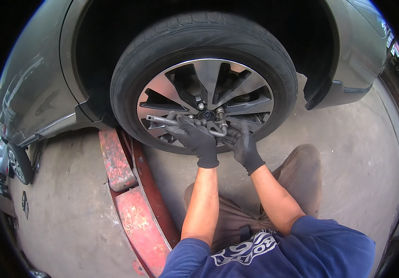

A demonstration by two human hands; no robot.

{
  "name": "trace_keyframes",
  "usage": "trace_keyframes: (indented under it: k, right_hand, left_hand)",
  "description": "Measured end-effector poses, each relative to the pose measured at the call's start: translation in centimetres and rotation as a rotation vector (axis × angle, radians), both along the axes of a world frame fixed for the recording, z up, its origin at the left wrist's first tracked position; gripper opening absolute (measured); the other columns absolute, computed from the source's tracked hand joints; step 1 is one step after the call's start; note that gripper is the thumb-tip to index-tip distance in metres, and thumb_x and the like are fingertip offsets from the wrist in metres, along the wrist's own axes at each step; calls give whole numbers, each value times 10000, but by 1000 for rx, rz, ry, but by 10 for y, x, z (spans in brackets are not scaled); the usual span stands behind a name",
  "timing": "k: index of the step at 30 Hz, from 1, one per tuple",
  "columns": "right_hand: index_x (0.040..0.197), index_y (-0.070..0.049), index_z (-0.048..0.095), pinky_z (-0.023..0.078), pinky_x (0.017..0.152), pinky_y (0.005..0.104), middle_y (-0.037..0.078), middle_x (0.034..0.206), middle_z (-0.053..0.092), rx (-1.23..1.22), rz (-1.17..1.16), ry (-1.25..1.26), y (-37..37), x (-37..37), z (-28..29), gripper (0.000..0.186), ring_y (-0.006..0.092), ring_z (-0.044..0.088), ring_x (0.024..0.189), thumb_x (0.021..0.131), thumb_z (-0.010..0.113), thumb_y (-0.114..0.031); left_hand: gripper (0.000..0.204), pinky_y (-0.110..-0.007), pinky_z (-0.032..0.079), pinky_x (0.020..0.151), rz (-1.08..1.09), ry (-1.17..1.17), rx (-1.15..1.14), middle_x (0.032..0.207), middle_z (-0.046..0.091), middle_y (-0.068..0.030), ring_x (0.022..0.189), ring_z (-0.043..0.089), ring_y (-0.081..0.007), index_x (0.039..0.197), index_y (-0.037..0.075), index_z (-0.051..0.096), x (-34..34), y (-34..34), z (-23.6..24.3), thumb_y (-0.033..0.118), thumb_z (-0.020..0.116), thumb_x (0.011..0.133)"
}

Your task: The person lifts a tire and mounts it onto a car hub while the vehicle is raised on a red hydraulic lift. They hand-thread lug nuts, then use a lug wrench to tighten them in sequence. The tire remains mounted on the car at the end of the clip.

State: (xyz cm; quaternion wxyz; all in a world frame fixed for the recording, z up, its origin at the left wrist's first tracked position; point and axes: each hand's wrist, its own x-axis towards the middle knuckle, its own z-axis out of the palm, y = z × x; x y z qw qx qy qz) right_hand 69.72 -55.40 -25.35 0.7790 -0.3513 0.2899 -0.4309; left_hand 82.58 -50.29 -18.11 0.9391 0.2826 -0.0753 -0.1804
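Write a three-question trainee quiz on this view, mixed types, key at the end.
1. True or false: the red metal beam lies to the left of the person's legs.
2. Multiple choice: the gloves are a) white, b) dark, c) orange.
3. Short answer: at the wheel, which hand is nearer the metal bar's protruding end?

Key: 1 true; 2 b; 3 the left hand.

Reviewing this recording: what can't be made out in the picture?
All in the head view:
Left hand on the metal bar: palm hidden by its own back.
Right hand: its hold, hidden by its own back.
Wheel well: interior too dark.
Red beam: near end cut off by lower edge.
Dark object at far left: too small to identify.
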Motion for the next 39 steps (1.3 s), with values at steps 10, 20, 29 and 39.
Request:
trace_keyframes:
  k: [10, 20, 29, 39]
  right_hand:
    - [1361, -61, 557, 544, 909, 444, 166, 1154, 641, -1617, -63, 1052, -12, -32, 95, 614, 344, 670, 1000, 882, 733, -404]
    - [803, -38, 641, 512, 702, 461, 157, 948, 599, -1303, -97, 812, -9, 46, 17, 109, 354, 627, 789, 806, 714, -118]
    - [913, -82, 714, 514, 696, 468, 161, 961, 608, -1232, -74, 752, -8, 41, 37, 208, 360, 645, 810, 849, 743, -277]
    - [792, -84, 703, 487, 671, 462, 117, 889, 603, -1345, -83, 753, -18, 42, 24, 168, 327, 615, 783, 780, 733, -248]
  left_hand:
    - [520, -412, 587, 870, -197, -279, -111, 791, 581, -68, 845, 652, -228, 1027, 45, 579, 57, 20, 0, 527, 396, 1089]
    - [515, -255, 221, 392, -607, -484, 34, 553, 307, 7, 398, 245, -100, 667, 133, 391, 52, 7, 63, 348, 378, 1134]
    - [437, -273, 340, 440, -527, -569, 323, 621, 478, -28, 470, 408, -93, 748, 77, 515, 30, 2, 100, 290, 441, 1122]
    - [487, -281, 361, 422, -868, -697, 27, 583, 472, -49, 435, 434, -135, 763, 37, 547, 70, -7, 97, 306, 375, 1131]
